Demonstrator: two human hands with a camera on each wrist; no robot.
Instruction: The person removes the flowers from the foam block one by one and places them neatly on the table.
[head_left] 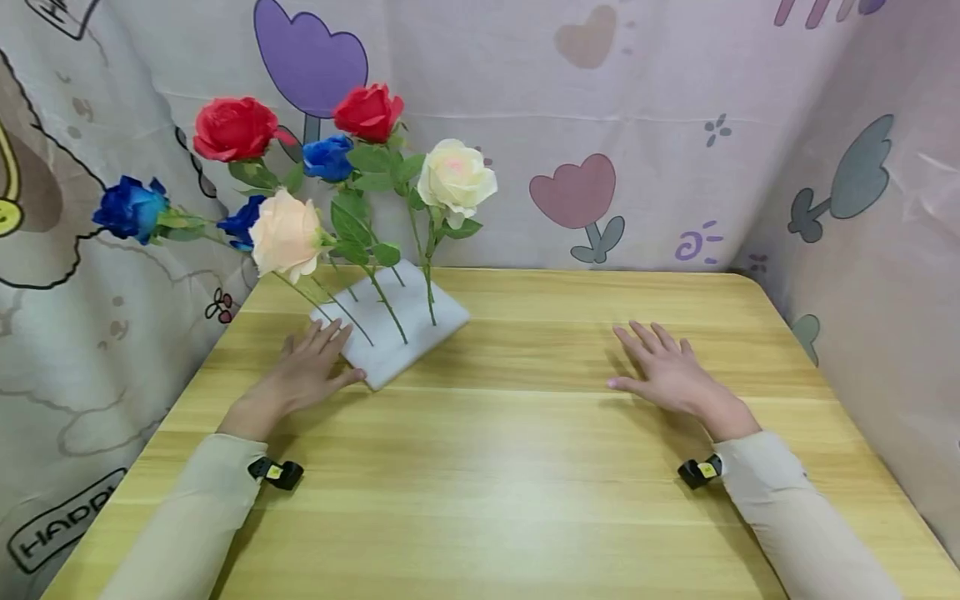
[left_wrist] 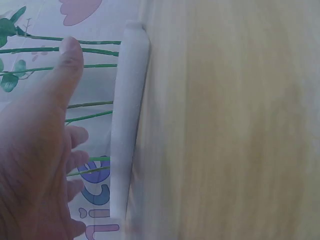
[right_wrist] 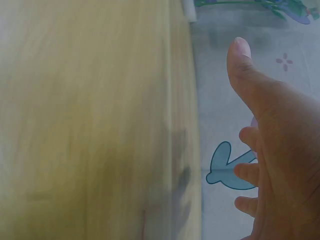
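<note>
A white foam slab point(head_left: 397, 354) lies on the table's left half, with several artificial roses standing in it by their green stems. Red roses point(head_left: 236, 129), blue roses point(head_left: 131, 210), a peach rose point(head_left: 287, 233) and a cream rose point(head_left: 456, 177) top the stems, many leaning left. My left hand point(head_left: 303, 375) is spread at the slab's left corner, fingertips and thumb overlapping its edge in the head view. From the left wrist, the slab point(left_wrist: 129, 105) shows edge-on beside the hand, whose palm holds nothing. Over the table's right side, my right hand point(head_left: 667, 375) has fingers extended and holds nothing.
The wood-grain table point(head_left: 525, 467) has rounded back corners. Printed curtains point(head_left: 660, 100) hang behind it and along both sides, and the left roses reach out in front of the left curtain. A small black device point(head_left: 276, 472) is strapped at each wrist.
</note>
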